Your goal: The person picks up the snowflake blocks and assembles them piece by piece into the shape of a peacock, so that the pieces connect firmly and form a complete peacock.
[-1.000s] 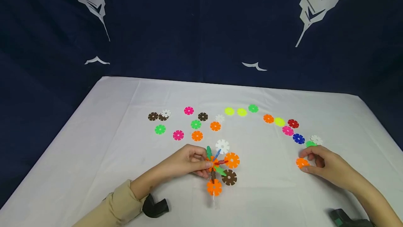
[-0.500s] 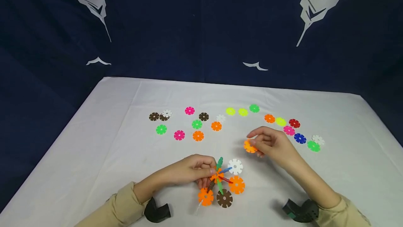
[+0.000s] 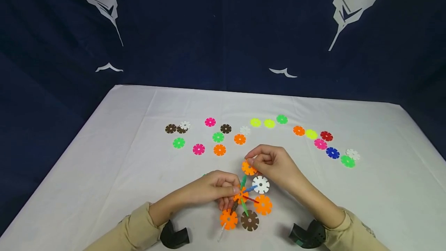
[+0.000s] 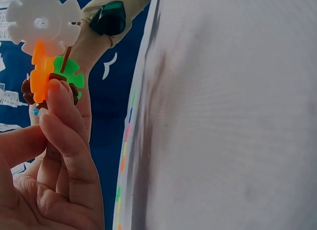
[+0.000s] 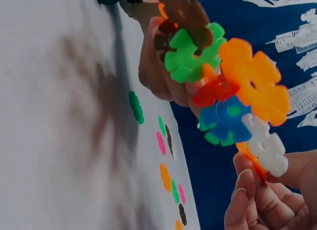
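Observation:
My left hand (image 3: 217, 187) pinches a cluster of slotted snowflake discs (image 3: 241, 195) at its orange centre. Green, blue, red and brown discs branch out edge-on from it. At their outer ends sit a white disc (image 3: 261, 185), two orange ones and a brown disc (image 3: 249, 220). The right hand (image 3: 275, 164) pinches a loose-looking orange disc (image 3: 248, 168) just above the cluster's upper green disc (image 3: 243, 181). In the right wrist view this orange disc (image 5: 252, 161) is partly hidden behind the white one. A whitish clear disc (image 4: 44, 22) fills the top of the left wrist view.
Several loose discs lie in a left group, including a pink disc (image 3: 199, 149) and an orange disc (image 3: 219, 150). A curved row with a blue disc (image 3: 332, 152) runs to the right. A green disc (image 5: 135, 107) lies behind the left hand on the white tablecloth (image 3: 122, 189).
My right hand has carried the orange disc from the table's right side leftward to the cluster. The left hand has lowered and turned the cluster slightly.

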`<state>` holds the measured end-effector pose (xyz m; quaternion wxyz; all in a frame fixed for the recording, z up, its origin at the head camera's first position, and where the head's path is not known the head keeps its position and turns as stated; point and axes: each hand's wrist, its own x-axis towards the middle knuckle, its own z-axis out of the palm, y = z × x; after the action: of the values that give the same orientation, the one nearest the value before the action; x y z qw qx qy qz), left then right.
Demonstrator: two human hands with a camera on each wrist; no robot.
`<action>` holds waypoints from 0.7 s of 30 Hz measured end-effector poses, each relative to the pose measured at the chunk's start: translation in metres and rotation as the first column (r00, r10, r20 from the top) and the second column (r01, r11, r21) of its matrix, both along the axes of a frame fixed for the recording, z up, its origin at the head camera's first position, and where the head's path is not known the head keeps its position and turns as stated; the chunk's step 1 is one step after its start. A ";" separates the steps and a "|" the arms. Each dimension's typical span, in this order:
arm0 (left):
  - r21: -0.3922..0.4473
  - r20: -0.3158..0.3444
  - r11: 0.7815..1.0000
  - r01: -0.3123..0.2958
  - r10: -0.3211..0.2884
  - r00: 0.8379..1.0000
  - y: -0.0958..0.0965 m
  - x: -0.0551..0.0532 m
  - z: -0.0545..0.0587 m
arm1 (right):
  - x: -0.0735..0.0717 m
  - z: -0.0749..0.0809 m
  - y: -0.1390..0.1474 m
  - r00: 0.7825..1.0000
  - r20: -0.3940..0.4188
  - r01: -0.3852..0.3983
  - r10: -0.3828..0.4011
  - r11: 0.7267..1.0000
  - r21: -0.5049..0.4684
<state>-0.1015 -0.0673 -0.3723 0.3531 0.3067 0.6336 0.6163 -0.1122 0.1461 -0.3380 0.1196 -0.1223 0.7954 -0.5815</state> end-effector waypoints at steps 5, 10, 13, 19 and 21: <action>-0.003 -0.004 1.000 -0.009 0.009 1.000 0.000 0.000 -0.001 | 0.001 -0.002 -0.003 1.000 -0.004 0.023 -0.023 1.000 0.009; -0.008 -0.042 0.999 -0.033 0.033 0.999 0.000 -0.002 0.000 | 0.004 -0.004 -0.006 0.997 -0.054 0.058 -0.055 0.997 0.046; 0.005 -0.054 0.999 -0.049 0.049 0.997 0.000 -0.002 0.001 | 0.005 -0.005 -0.007 0.993 -0.098 0.068 -0.062 0.996 0.056; 0.066 -0.029 0.994 -0.084 0.086 0.996 0.001 -0.002 -0.001 | 0.006 -0.009 -0.012 0.994 -0.102 0.041 -0.039 0.999 0.013; 0.076 -0.019 0.992 -0.097 0.099 0.995 0.001 -0.002 -0.002 | 0.007 -0.010 -0.014 0.995 -0.099 0.029 -0.028 1.000 0.001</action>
<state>-0.1032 -0.0663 -0.3748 0.3035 0.2951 0.6281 0.6529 -0.1051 0.1325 -0.3478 0.0717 -0.1396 0.8027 -0.5754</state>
